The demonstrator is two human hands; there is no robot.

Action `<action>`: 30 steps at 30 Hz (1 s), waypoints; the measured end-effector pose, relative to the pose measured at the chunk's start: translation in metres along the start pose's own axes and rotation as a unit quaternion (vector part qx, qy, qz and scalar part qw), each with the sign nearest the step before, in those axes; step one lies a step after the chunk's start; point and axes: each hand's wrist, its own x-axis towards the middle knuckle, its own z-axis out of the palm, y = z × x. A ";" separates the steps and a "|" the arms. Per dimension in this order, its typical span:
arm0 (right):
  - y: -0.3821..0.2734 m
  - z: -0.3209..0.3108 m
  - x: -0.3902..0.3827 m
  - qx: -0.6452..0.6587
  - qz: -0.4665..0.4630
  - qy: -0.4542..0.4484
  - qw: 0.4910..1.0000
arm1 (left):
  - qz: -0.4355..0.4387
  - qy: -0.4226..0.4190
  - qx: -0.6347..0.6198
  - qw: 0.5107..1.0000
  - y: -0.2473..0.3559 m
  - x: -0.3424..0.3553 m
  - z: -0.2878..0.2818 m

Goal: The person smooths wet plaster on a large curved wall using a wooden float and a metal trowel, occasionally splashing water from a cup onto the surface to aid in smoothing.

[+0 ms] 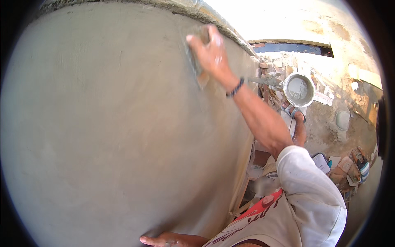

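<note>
A broad grey plastered wall (103, 123) fills the left and middle of the view, its surface smooth and damp-looking. My right hand (210, 51) is closed around a plastering trowel (200, 79), whose blade lies against the wall near its upper edge. Motion blurs the trowel, and my fingers hide most of its handle. At the bottom edge, my left hand (166, 240) is near the wall with one digit stretched out to the left. The other fingers of that hand are mostly hidden, and nothing shows in it. A dark shadow spreads on the wall above it.
On the right stands a bucket (299, 89) with grey wet mix inside, beside my sandalled foot (293, 112). Rubble and broken pieces (325, 96) litter the ground around it. A rough mortar ledge (205, 14) runs along the wall's upper edge. More debris (347, 168) lies at lower right.
</note>
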 end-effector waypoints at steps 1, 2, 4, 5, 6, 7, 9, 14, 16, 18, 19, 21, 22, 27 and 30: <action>-0.001 -0.004 0.026 0.011 -0.018 0.009 1.000 | -0.003 0.001 -0.008 1.000 0.004 0.000 0.001; 0.003 -0.007 0.048 0.021 -0.036 0.014 0.999 | -0.003 0.001 -0.008 1.000 0.005 0.000 0.001; 0.063 -0.006 0.060 -0.031 0.012 0.079 0.996 | 0.010 -0.001 -0.009 1.000 0.007 0.005 0.000; 0.098 -0.014 0.059 -0.058 0.035 0.115 0.991 | 0.017 -0.003 -0.005 1.000 0.010 0.003 0.002; 0.116 -0.018 0.039 0.002 0.160 0.027 0.987 | 0.033 -0.003 0.014 0.999 0.008 0.004 0.003; 0.113 -0.030 0.015 0.057 0.279 -0.055 0.957 | 0.024 -0.013 0.015 1.000 0.013 0.005 0.002; 0.090 -0.023 -0.030 0.048 0.271 -0.100 0.956 | 0.041 -0.011 0.024 0.999 0.000 0.004 -0.003; -0.041 -0.003 0.019 0.006 -0.060 -0.028 0.998 | 0.052 -0.017 0.021 0.998 -0.001 0.007 -0.010; -0.009 -0.012 0.046 -0.004 -0.058 -0.003 0.998 | 0.055 -0.013 0.013 0.998 0.000 0.008 -0.007; 0.034 -0.014 0.024 0.023 0.013 -0.009 1.000 | 0.042 0.010 0.005 0.999 -0.003 0.003 0.000; 0.054 -0.020 0.006 0.024 0.062 0.012 0.998 | 0.036 0.020 -0.004 0.999 -0.007 0.003 0.002; 0.111 -0.015 -0.042 -0.021 0.117 0.072 0.990 | 0.018 0.005 -0.014 1.000 -0.002 0.000 0.005; 0.131 -0.010 -0.081 -0.068 0.131 0.105 0.983 | 0.010 -0.005 -0.016 1.000 -0.001 0.000 0.004; -0.025 -0.014 -0.143 0.018 -0.037 -0.079 0.996 | -0.009 0.007 -0.058 0.998 -0.006 0.005 -0.004; 0.002 -0.027 -0.056 0.027 0.095 -0.018 0.995 | -0.020 -0.002 -0.043 0.999 0.004 0.001 -0.001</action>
